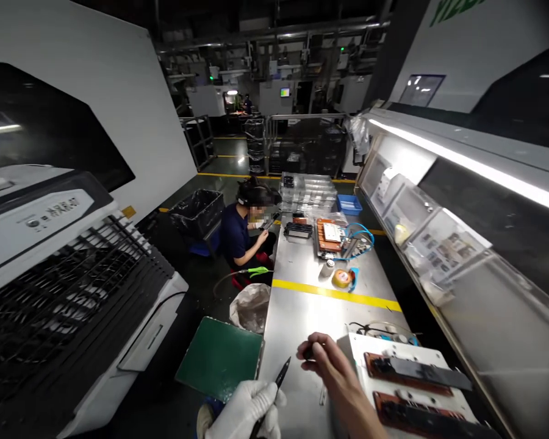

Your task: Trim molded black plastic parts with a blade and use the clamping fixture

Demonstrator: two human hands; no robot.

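Observation:
My left hand (251,410), in a white glove, is closed around a slim black pointed tool (282,373), its tip slanting up and to the right. Just right of that tip, my bare right hand (332,369) has its fingers curled together with a small dark thing between them, too hidden to name. Both hands are over the near part of the metal table (297,317). To the right of my right hand, a white fixture (361,347) carries two brown holders with long black parts (427,372) on them.
A yellow stripe (336,294) crosses the table. Beyond it are a tape roll (342,278), a small canister (327,268) and another fixture (330,235). A seated person (238,235) works on the left side. A green board (222,358) and a white bag (251,306) stand left of the table.

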